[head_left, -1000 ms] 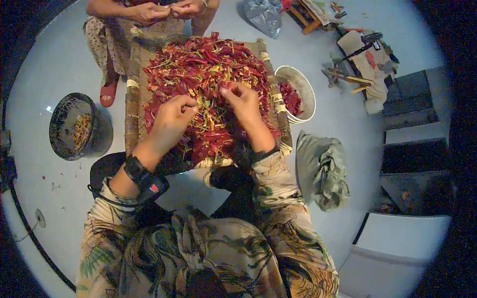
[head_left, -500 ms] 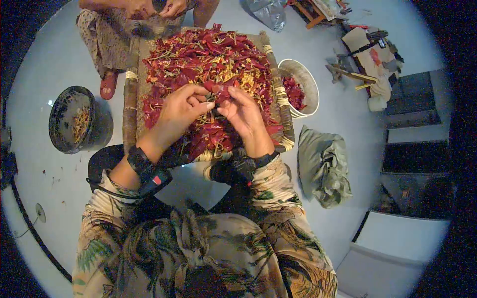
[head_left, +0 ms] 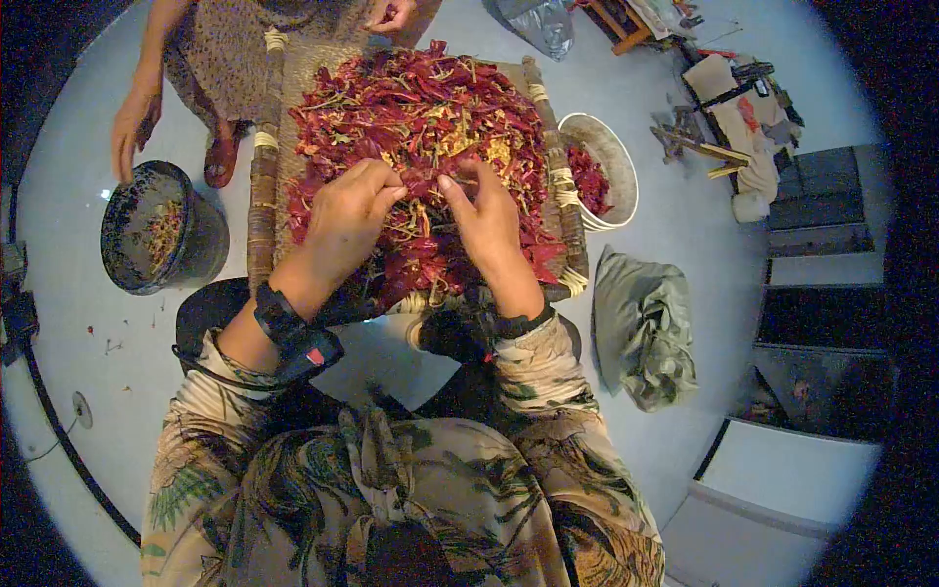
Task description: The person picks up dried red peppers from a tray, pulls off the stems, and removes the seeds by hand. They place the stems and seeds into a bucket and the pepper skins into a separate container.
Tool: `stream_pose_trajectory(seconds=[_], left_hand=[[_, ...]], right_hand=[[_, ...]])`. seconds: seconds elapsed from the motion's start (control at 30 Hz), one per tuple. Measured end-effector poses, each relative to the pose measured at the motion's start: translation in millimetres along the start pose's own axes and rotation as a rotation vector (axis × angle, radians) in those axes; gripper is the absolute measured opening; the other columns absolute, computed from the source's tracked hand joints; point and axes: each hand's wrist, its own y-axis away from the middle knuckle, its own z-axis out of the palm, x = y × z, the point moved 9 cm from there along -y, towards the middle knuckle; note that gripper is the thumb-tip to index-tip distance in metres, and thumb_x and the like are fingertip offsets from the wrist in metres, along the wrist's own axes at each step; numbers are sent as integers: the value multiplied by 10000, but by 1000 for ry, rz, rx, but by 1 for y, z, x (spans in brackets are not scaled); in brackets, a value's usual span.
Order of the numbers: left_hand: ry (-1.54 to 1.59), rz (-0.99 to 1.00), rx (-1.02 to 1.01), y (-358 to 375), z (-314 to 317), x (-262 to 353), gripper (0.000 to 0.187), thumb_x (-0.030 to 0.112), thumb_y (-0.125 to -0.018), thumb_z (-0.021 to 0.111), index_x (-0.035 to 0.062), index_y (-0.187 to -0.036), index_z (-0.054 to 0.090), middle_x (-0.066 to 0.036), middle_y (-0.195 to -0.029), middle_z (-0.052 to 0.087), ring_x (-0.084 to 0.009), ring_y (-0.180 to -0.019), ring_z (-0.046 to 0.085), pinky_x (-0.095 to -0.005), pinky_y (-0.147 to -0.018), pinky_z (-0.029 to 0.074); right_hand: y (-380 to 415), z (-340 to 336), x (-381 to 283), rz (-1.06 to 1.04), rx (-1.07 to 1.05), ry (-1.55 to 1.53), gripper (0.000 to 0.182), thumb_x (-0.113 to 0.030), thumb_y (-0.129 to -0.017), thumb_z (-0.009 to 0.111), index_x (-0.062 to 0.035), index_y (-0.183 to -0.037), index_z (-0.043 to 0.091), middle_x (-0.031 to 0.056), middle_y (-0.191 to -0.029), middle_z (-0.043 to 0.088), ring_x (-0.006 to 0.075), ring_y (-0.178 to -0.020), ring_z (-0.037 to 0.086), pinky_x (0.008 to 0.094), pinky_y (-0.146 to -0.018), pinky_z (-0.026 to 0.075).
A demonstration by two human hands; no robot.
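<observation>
A heap of dried red peppers (head_left: 421, 108), mixed with yellow seeds and stems, covers a woven tray (head_left: 266, 186) with a wrapped wooden frame. Over the middle of the heap, my left hand (head_left: 354, 207) pinches one side of a red pepper piece (head_left: 421, 182). My right hand (head_left: 481, 210) holds the other side of that piece between thumb and fingers. Both hands are close together, and their fingertips partly hide the piece.
A co-worker's hand (head_left: 135, 132) hangs above a black bucket (head_left: 210, 235) at the left. Right of the tray are a white bucket (head_left: 626, 181) with red pieces and a grey-green sack (head_left: 646, 328). A clear plastic bag (head_left: 548, 27) lies beyond.
The co-worker's hands have parted, one reaching out to the black bucket. My hands have moved slightly apart, with the red piece stretched between them. The view has shifted a little.
</observation>
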Motion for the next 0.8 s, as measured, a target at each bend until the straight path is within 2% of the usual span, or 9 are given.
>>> stream_pose_trajectory(seconds=[0.1,0.13,0.23,0.27,0.37,0.53,0.63,0.73,0.8], left_hand=[[-66,88,41,-1,-3,6,89,77,-781,614,16,-810,556,-124,-780,552,-301,-728,569,-379,-627,463],[-85,126,61,-1,-4,10,89,73,-778,615,17,-813,556,-122,-785,551,-300,-729,569,-382,-625,464],[-73,133,38,-2,-3,15,85,74,-785,603,17,-827,556,-122,-803,550,-299,-742,572,-383,-630,468],[-70,130,37,-1,-2,15,85,77,-788,599,16,-828,556,-122,-798,552,-299,-738,573,-384,-628,468],[-64,110,43,0,-1,16,82,84,-796,589,17,-828,556,-123,-784,557,-304,-724,574,-386,-622,469],[-44,43,83,4,-3,13,85,88,-807,581,13,-825,546,-126,-768,571,-304,-698,585,-387,-616,470],[132,-121,145,6,-5,2,103,107,-847,573,12,-817,544,-86,-703,556,-220,-602,554,-331,-549,442],[602,-486,70,16,11,-38,117,122,-879,564,29,-810,547,-20,-649,514,-111,-533,462,-243,-496,371],[931,-561,5,11,10,-54,107,122,-888,560,45,-815,552,11,-637,479,-74,-523,408,-207,-488,324]], right_hand=[[10,-4,-48,-483,-11,-31,441,-257,-772,666,-31,-1128,535,186,-1109,572,349,-1067,526,408,-910,417],[18,-1,-62,-596,-8,55,483,-222,-733,688,-47,-1155,533,172,-1165,546,346,-1120,487,397,-946,397],[24,12,-68,-643,-29,45,466,-184,-723,691,-46,-1140,538,169,-1144,552,349,-1100,494,404,-928,408],[23,12,-64,-627,14,17,392,-133,-729,688,-37,-1091,572,145,-1063,590,325,-1014,544,398,-873,435],[22,19,-56,-565,-58,110,304,-106,-737,674,-27,-1021,599,150,-952,616,332,-933,570,402,-832,455],[27,13,-61,-559,35,63,202,-94,-758,659,-15,-939,616,150,-854,624,347,-837,592,411,-781,477],[30,9,-65,-615,101,-4,176,-81,-775,645,-10,-934,618,151,-850,626,349,-838,601,409,-793,478],[30,8,-55,-611,133,-49,169,-96,-786,622,-14,-934,613,174,-897,627,358,-888,597,413,-807,476],[26,4,-45,-559,134,-103,163,-98,-795,603,-19,-936,612,181,-925,629,359,-925,593,414,-828,470]])
